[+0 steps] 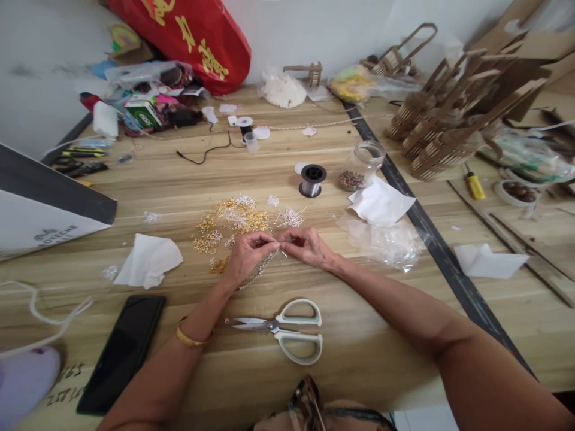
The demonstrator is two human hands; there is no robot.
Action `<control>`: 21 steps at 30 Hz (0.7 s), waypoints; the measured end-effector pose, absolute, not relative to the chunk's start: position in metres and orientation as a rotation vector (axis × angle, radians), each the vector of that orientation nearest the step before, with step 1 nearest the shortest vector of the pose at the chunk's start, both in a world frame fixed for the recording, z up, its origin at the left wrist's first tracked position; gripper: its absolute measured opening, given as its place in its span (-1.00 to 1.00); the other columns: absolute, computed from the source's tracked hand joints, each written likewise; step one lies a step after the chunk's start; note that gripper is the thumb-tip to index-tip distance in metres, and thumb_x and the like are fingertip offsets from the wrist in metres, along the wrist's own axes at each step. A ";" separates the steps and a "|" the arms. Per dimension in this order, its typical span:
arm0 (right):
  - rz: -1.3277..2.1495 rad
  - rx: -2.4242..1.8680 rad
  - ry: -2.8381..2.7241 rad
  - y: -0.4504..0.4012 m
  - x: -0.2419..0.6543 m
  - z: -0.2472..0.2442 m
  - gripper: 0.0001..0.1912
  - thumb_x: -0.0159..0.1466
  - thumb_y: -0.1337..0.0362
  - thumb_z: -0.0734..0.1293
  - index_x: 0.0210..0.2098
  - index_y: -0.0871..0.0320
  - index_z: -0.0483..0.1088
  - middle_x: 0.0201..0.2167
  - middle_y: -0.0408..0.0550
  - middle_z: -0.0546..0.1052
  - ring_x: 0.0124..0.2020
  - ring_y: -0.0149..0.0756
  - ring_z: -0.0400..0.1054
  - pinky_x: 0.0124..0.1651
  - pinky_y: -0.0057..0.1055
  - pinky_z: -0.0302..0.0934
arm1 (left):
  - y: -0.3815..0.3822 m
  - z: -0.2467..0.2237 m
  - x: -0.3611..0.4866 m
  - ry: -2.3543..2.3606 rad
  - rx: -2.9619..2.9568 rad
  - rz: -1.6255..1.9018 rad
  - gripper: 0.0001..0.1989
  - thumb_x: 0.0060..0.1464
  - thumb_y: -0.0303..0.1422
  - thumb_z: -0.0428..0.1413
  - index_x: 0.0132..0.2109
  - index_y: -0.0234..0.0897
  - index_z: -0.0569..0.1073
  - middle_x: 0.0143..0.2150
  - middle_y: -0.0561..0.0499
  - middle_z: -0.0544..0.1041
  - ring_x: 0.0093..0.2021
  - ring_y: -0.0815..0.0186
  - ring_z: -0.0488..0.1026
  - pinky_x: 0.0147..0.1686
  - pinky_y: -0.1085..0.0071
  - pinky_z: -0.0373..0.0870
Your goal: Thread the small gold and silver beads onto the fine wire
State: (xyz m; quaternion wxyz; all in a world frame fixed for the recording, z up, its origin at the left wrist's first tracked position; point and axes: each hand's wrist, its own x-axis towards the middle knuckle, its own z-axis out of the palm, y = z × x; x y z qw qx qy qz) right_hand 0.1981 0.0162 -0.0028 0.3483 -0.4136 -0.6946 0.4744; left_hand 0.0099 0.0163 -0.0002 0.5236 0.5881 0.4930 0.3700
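Observation:
My left hand (250, 256) and my right hand (307, 246) meet over the middle of the wooden table, thumbs and forefingers pinched close together. Between the fingertips is something tiny, perhaps a pin or wire end, too small to name. A silver chain (257, 276) trails from beneath my left fingers onto the wood. Just beyond my hands lie gold rings and beads (251, 220) in loose piles, and a small heap of thin silver pins (290, 216). White-handled scissors (275, 326) rest partly spread in front of my wrists.
A wire spool (311, 181) and a glass jar (362, 164) of beads stand beyond my right hand. Plastic bags (390, 242) and white paper (380, 200) lie to the right. A black phone (123, 353) is by my left forearm. Small woven baskets (442, 149) crowd the far right.

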 end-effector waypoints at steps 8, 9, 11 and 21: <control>1.455 -0.991 -1.580 0.021 0.198 -0.007 -0.68 0.17 0.06 0.37 -0.39 0.23 0.39 -0.58 -0.19 0.36 -0.57 -0.49 0.21 -0.51 -0.54 0.08 | 0.016 -0.001 0.010 1.170 1.437 0.909 -0.82 -0.13 -0.34 0.27 -0.32 -0.33 0.56 -0.44 0.02 0.56 -0.43 0.37 0.45 -0.39 0.46 0.38; 1.458 -0.993 -1.571 0.022 0.198 -0.008 -0.67 0.17 0.04 0.38 -0.39 0.23 0.39 -0.58 -0.19 0.37 -0.57 -0.49 0.22 -0.51 -0.54 0.09 | 0.016 -0.001 0.010 1.161 1.448 0.898 -0.82 -0.10 -0.34 0.25 -0.30 -0.33 0.56 -0.44 0.01 0.56 -0.43 0.36 0.46 -0.39 0.46 0.38; 1.458 -0.991 -1.562 0.023 0.198 -0.010 -0.65 0.16 0.03 0.38 -0.39 0.24 0.39 -0.57 -0.18 0.38 -0.56 -0.49 0.24 -0.51 -0.54 0.11 | 0.016 -0.002 0.010 1.145 1.468 0.873 -0.82 -0.06 -0.33 0.21 -0.28 -0.34 0.56 -0.46 0.01 0.56 -0.44 0.35 0.48 -0.38 0.44 0.39; 1.444 -0.973 -1.570 0.024 0.198 -0.011 -0.64 0.16 0.01 0.38 -0.39 0.23 0.39 -0.58 -0.19 0.39 -0.58 -0.49 0.25 -0.51 -0.54 0.14 | 0.015 -0.002 0.012 1.115 1.575 0.841 -0.83 -0.02 -0.33 0.21 -0.30 -0.36 0.55 -0.42 -0.01 0.54 -0.42 0.37 0.44 -0.38 0.47 0.35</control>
